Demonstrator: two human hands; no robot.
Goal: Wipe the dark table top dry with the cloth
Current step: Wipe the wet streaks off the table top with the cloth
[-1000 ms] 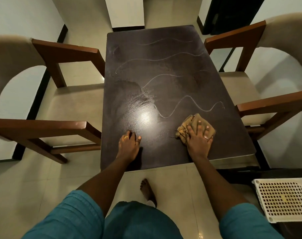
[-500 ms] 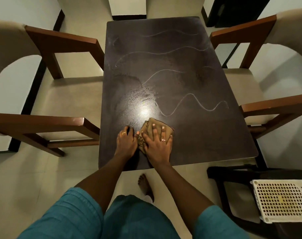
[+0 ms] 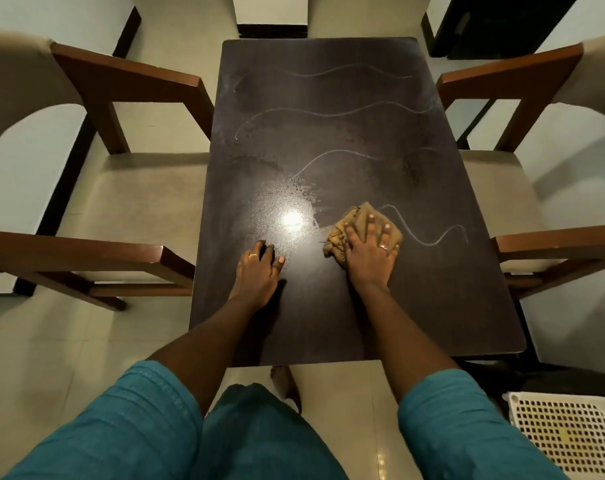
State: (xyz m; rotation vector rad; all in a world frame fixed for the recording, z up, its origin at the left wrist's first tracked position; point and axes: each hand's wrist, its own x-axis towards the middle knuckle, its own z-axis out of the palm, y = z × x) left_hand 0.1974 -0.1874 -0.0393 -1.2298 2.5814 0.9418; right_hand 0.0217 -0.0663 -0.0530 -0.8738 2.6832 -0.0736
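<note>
The dark rectangular table top [image 3: 328, 84] fills the middle of the view, marked with wavy wet streaks and a misty damp patch around a bright light reflection. A crumpled tan cloth [image 3: 354, 220] lies on the near half, right of the reflection. My right hand [image 3: 370, 252] presses flat on the cloth with fingers spread, covering its near part. My left hand [image 3: 258, 271] rests on the bare table to the left, fingers curled, holding nothing.
A wooden chair with a beige seat [image 3: 128, 188] stands at the table's left side and another chair [image 3: 502, 192] at its right. A white perforated plastic crate [image 3: 567, 434] sits on the floor at the lower right. A bare foot [image 3: 285, 381] shows under the near edge.
My right hand slid the cloth left until it met my left hand, then back right and slightly farther up the table. My left hand stayed planted in place.
</note>
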